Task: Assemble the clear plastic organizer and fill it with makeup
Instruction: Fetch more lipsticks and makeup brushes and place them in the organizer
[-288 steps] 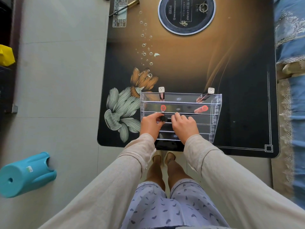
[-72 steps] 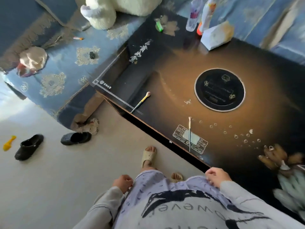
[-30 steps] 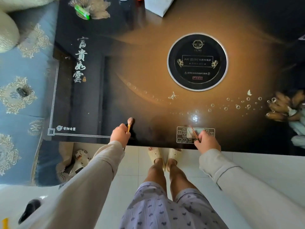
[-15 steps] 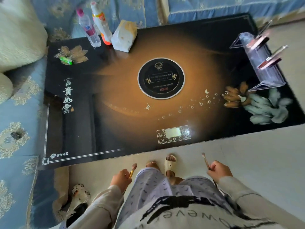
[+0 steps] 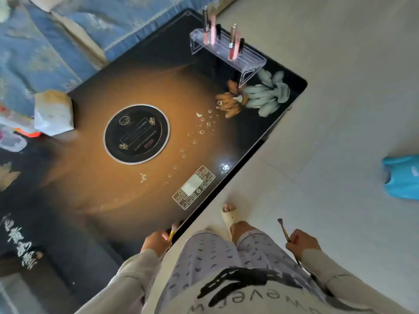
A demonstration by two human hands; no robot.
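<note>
The clear plastic organizer (image 5: pixel 246 56) stands at the far right end of the black table (image 5: pixel 95 177), with several lipsticks and gloss tubes (image 5: pixel 234 43) upright in its slots. My left hand (image 5: pixel 156 242) grips a yellow-handled makeup brush (image 5: pixel 172 232) at the table's near edge. My right hand (image 5: pixel 302 243) holds a thin brown-handled makeup brush (image 5: pixel 283 230) over the floor, bristles pointing up. Both hands are far from the organizer.
A round black induction plate (image 5: pixel 136 134) and a touch panel (image 5: pixel 193 186) are set into the table. A white packet (image 5: pixel 54 114) and bottles (image 5: pixel 13 134) sit at the left end. A blue sofa (image 5: pixel 68 30) lies behind; a turquoise stool (image 5: pixel 402 176) is on the floor.
The view has swung right as I walk along the table. Both hands still carry their brushes, and the organizer now appears closer and further ahead.
</note>
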